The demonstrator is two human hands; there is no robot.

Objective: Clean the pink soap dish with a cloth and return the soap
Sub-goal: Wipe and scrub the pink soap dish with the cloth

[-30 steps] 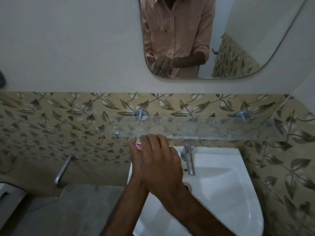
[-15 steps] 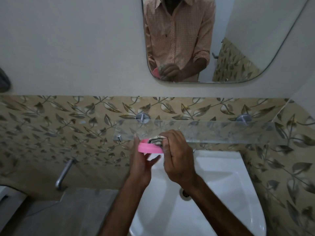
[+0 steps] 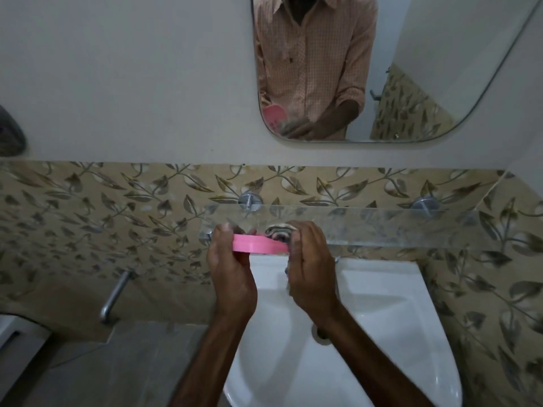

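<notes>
I saw the pink soap dish (image 3: 258, 243) held edge-on above the back of the white basin (image 3: 382, 318), just in front of the glass shelf (image 3: 396, 227). From my view it read as a shallow, smooth plastic band of bright, even pink with rounded ends, and its reflection in the mirror (image 3: 440, 69) showed a pink oval face. The left hand (image 3: 232, 271) gripped the dish's left end, thumb over the upper rim and fingers curled beneath. The right hand (image 3: 311, 268) was closed around a bunched cloth (image 3: 279, 230), which was soft and creased with pale and dark stripes, and pressed it into the dish at its right end. I could not tell how much of the inside the cloth covered. The shelf was clear with a cloudy, smeared surface and was carried on round metal brackets (image 3: 249, 201). Behind it ran glossy beige tiles (image 3: 117, 215) printed with brown leaves, under a plain matt wall. The basin was glazed and curved, with a dark drain hole (image 3: 321, 334) near the right forearm. A dull metal tap (image 3: 113, 298) stuck out of the tiles at the left.
</notes>
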